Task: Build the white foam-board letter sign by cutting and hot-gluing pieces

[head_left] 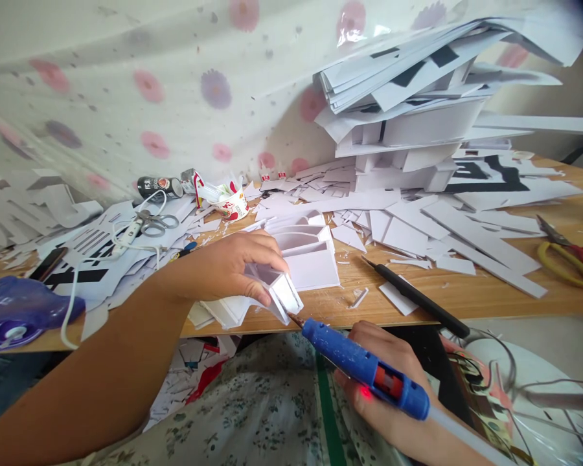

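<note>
My left hand (243, 265) pinches a white foam-board piece (286, 298), shaped like a hollow letter with thin walls, and tilts it at the table's front edge. In my right hand (383, 369) is a blue hot glue gun (364, 366), with a red light glowing and a translucent glue stick (461, 433) sticking out of its back. The gun's brown nozzle touches or nearly touches the lower corner of the white piece. Behind my left hand, another walled white letter form (313, 265) rests on the table.
A black soldering-iron-like tool (418, 298) lies at the right, beside red-and-yellow scissors (571, 255). White offcuts (408, 226) and a tall stack of board (403, 123) cover the back. At left are metal scissors (156, 223), a white cable and a paper cup (233, 204).
</note>
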A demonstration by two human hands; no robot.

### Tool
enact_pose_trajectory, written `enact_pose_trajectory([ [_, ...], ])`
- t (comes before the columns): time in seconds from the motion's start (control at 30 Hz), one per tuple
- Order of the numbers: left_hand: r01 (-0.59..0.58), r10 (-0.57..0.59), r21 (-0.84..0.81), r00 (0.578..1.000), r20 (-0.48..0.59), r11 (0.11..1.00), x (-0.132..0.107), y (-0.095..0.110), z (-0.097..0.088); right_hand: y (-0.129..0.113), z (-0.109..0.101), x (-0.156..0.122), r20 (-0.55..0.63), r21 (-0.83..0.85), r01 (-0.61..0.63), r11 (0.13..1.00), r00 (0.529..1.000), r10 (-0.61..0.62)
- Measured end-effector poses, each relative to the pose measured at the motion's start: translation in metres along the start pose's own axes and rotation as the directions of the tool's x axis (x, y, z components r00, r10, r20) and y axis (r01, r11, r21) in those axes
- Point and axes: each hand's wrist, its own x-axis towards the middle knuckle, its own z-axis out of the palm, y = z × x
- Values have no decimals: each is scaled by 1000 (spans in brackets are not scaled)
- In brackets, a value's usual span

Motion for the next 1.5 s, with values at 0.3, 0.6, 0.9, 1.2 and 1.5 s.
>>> enact_pose_trajectory([
  [0.3,11,-12,-7,1000,-5,1000,2,2,1,2,0,5,-30,-67,58,996,998,-60],
  [0.6,6,-5,25,1000,-11,1000,3,2,3,-6,-3,10,-41,19,65,998,997,-64],
  [0.9,-10,10,29,1000,-13,1000,3,2,2,11,0,-4,-4,-39,25,999,1000,-25],
  [1.2,-27,27,50,1000,0,998,5,4,4,3,0,3,-48,-42,85,995,995,-87],
  [1.5,-7,7,28,1000,-7,1000,5,4,6,-3,-1,13,-85,-70,100,993,991,-106],
])
